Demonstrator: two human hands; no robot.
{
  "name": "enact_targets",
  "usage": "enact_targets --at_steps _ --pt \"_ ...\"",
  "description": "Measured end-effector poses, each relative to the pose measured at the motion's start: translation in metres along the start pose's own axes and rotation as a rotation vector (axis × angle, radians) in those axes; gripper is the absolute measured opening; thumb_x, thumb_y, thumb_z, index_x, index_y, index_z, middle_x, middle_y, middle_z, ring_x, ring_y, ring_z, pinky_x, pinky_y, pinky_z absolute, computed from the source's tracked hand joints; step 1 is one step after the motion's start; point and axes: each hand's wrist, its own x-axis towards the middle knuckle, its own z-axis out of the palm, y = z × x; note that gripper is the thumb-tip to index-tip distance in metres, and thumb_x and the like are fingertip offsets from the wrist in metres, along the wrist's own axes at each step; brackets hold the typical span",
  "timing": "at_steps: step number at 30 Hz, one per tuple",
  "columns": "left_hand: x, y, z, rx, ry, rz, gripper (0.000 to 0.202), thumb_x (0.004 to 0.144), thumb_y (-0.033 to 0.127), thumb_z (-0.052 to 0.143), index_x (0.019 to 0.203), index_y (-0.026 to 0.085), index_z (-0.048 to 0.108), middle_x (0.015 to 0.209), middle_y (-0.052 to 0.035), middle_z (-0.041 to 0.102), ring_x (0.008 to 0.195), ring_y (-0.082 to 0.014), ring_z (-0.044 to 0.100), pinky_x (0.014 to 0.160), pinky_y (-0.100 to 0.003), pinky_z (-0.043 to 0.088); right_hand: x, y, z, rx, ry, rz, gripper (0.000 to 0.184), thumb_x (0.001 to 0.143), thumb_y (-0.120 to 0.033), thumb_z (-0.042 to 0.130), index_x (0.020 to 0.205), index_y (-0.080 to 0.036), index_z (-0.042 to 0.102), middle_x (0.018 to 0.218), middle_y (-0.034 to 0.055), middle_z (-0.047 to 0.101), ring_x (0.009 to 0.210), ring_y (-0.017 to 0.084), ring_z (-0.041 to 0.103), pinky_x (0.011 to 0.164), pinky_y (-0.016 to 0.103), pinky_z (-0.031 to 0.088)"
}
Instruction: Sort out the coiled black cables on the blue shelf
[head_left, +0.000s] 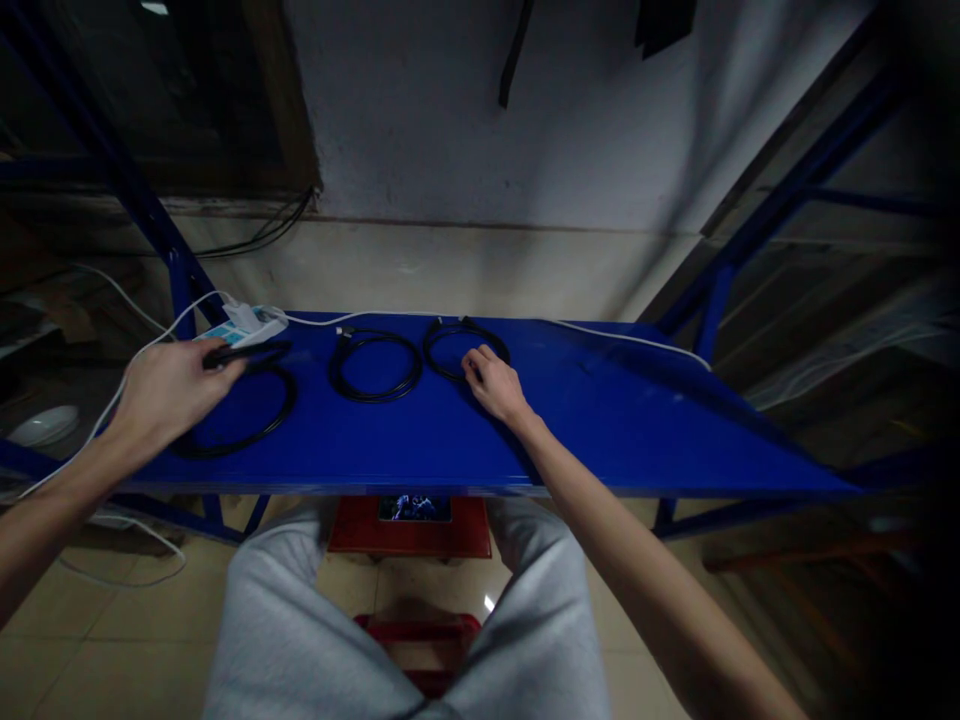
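Three black cables lie looped on the blue table. My left hand [176, 385] is closed on part of the left black cable [289, 400], whose loop rests on the tabletop beside the hand. The middle cable [416, 370] lies coiled, a light-coloured connector at its upper left end, touched by neither hand. At the right cable [429, 350], my right hand [491, 380] has its fingers curled together over the coil's lower right edge. The hand hides that part of the coil, and both of this cable's ends point to the back.
A power strip [262, 325] with a white plug sits at the table's back left. A thin white cord [630, 335] runs along the back edge. Blue frame posts [712, 315] rise at the sides. Below, a red stool [352, 530] carries a lit screen [415, 508].
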Motion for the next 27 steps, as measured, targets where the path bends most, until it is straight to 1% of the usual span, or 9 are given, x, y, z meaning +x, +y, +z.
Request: enact_targets --at_steps 2,4,5,7,10,12,15,20,27 --pt "0.012 0.009 -0.018 0.079 0.261 -0.091 0.04 0.084 0.05 0.048 0.096 0.02 0.072 0.06 -0.0032 0.054 0.069 -0.0285 0.061 0.069 -0.038 0.048 0.0 0.001 0.0 0.005 0.009 0.003 0.024 0.104 -0.029 0.038 0.1 -0.02 0.06 0.103 0.0087 0.061 0.084 0.019 0.059 0.06 0.028 0.031" --pt "0.02 0.029 -0.034 0.099 0.482 -0.174 0.034 0.081 0.045 0.053 0.091 0.019 0.073 0.057 -0.0036 0.051 0.065 -0.0283 0.059 0.065 -0.038 0.045 0.0 0.002 0.001 0.012 0.028 0.008 0.023 0.104 -0.028 0.039 0.1 -0.021 0.06 0.103 0.0088 0.062 0.084 0.019 0.059 0.06 0.029 0.031" --pt "0.022 0.043 -0.038 0.069 0.512 -0.079 0.034 0.086 0.043 0.051 0.099 0.02 0.072 0.062 -0.0042 0.056 0.068 -0.027 0.06 0.066 -0.037 0.043 0.0 0.003 0.001 0.019 0.044 0.011 0.022 0.103 -0.028 0.04 0.1 -0.021 0.06 0.103 0.0088 0.062 0.085 0.02 0.059 0.06 0.029 0.032" --pt "0.022 0.078 -0.037 -0.017 0.63 0.046 0.03 0.088 0.04 0.052 0.092 0.018 0.072 0.06 -0.0047 0.058 0.061 -0.0227 0.057 0.062 -0.034 0.038 -0.001 0.004 0.002 0.046 0.086 0.027 0.022 0.103 -0.029 0.04 0.1 -0.021 0.061 0.103 0.0088 0.062 0.086 0.02 0.06 0.062 0.029 0.034" --pt "0.021 0.136 -0.012 -0.158 0.526 0.374 0.024 0.089 0.036 0.058 0.078 0.017 0.068 0.062 -0.0061 0.062 0.06 -0.0184 0.057 0.059 -0.03 0.037 -0.001 0.006 0.001 0.126 0.159 0.063 0.022 0.102 -0.031 0.041 0.103 -0.022 0.061 0.102 0.0083 0.064 0.085 0.02 0.06 0.066 0.029 0.037" --pt "0.021 0.17 0.013 -0.187 0.455 0.551 0.022 0.091 0.032 0.057 0.079 0.017 0.068 0.063 -0.0065 0.064 0.063 -0.0194 0.061 0.061 -0.03 0.04 -0.001 0.007 0.0 0.194 0.202 0.093 0.022 0.102 -0.032 0.041 0.105 -0.022 0.06 0.099 0.0074 0.065 0.083 0.02 0.06 0.067 0.029 0.038" --pt "0.017 0.203 0.049 -0.18 0.334 0.646 0.02 0.094 0.027 0.055 0.083 0.016 0.069 0.068 -0.0085 0.068 0.069 -0.0216 0.066 0.064 -0.031 0.044 -0.001 0.007 -0.002 0.278 0.251 0.14 0.025 0.103 -0.036 0.039 0.108 -0.022 0.059 0.096 0.0068 0.066 0.082 0.02 0.059 0.068 0.029 0.039" --pt "0.004 0.226 0.088 -0.221 0.124 0.605 0.015 0.096 0.023 0.054 0.098 0.015 0.067 0.081 -0.0113 0.072 0.077 -0.0247 0.069 0.073 -0.033 0.048 -0.003 0.001 -0.008 0.337 0.225 0.083 0.032 0.104 -0.044 0.036 0.11 -0.021 0.059 0.094 0.0063 0.064 0.083 0.02 0.057 0.074 0.03 0.042" --pt "-0.002 0.235 0.119 -0.496 -0.066 0.59 0.024 0.09 0.022 0.062 0.113 0.015 0.06 0.103 -0.0132 0.071 0.099 -0.028 0.068 0.088 -0.037 0.052 0.008 -0.023 -0.007 0.305 0.104 -0.159 0.034 0.103 -0.049 0.043 0.097 -0.022 0.062 0.102 0.0076 0.061 0.1 0.023 0.053 0.095 0.039 0.042"
